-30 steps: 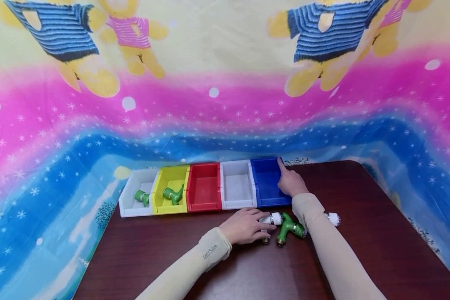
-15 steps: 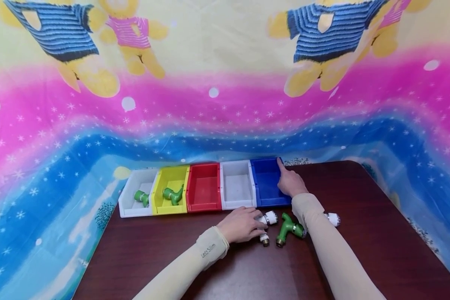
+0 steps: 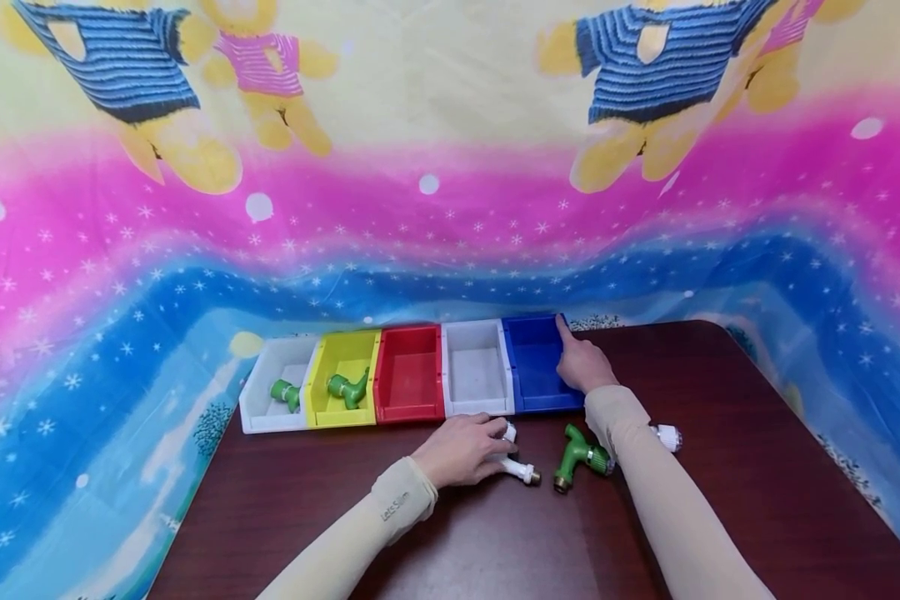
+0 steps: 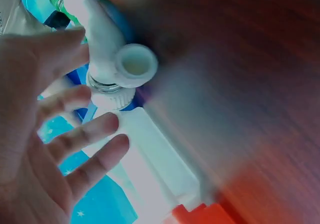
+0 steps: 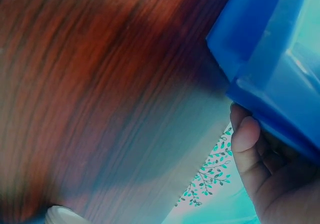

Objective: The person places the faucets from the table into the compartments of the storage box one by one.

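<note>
White tap (image 3: 520,470), one: partly beneath my left hand (image 3: 459,450), the nearer; fingers (image 4: 95,131) apart; brass end pointing right, slightly near. Location: bench (image 3: 307,500), near side of blue bin (image 3: 537,367). Right hand (image 3: 587,367): against bin, grip unclear.

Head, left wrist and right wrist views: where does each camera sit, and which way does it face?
Head: worn on the head, facing forward and down at a row of bins on the table; left hand, right hand and sleeves show.
Left wrist: on that wrist, facing a white tap and a white bin; the left hand's fingers show.
Right wrist: on that wrist, facing the blue bin and table; the right thumb shows.
Shared: head and left wrist both show the white tap; head and right wrist, the blue bin.
</note>
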Demonstrator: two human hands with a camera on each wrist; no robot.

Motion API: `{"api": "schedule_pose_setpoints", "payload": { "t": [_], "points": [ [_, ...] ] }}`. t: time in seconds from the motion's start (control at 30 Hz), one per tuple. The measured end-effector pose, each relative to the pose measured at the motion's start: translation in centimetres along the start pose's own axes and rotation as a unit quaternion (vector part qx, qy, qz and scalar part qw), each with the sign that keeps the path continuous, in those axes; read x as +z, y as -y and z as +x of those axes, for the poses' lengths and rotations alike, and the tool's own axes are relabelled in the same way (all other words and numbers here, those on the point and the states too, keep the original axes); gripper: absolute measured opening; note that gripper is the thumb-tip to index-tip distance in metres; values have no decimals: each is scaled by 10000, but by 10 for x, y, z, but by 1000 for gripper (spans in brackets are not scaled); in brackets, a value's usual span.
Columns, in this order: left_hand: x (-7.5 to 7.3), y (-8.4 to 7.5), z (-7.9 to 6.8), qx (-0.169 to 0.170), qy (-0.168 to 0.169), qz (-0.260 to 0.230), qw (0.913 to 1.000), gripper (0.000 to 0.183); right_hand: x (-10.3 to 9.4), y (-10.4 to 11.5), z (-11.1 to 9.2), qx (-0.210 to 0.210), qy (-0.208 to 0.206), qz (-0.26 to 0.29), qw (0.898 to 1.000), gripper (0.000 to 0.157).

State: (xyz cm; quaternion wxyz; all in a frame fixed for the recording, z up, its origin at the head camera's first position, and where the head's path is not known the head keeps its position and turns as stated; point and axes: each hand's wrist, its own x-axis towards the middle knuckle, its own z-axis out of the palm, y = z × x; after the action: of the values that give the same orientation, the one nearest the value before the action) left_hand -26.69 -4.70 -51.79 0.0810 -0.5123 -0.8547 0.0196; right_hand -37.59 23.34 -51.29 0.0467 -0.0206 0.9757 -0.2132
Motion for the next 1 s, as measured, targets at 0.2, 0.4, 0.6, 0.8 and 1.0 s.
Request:
{"api": "schedule_pose_setpoints", "payload": {
  "t": [0.2,0.4,0.6,0.8,1.0],
  "points": [
    [5,-1,-1,102,96,12,9999,47,1,0,1,19,-19,-11,10000,89],
    [12,-2,1,351,-25,-74,9994,25,1,-1,1,28,-4,-3,10000,91],
    [13,-4,4,490,50,-26,9988,22,1,-1,1,37,-4,-23,10000,90],
    [11,-5,-1,477,140,-83,9987,24,0,3,0,126,97,3,9999,90],
    [4,-2,-5,452,-63,-29,9990,27,0,4,0,143,12,-41,9999,90]
  ]
}}
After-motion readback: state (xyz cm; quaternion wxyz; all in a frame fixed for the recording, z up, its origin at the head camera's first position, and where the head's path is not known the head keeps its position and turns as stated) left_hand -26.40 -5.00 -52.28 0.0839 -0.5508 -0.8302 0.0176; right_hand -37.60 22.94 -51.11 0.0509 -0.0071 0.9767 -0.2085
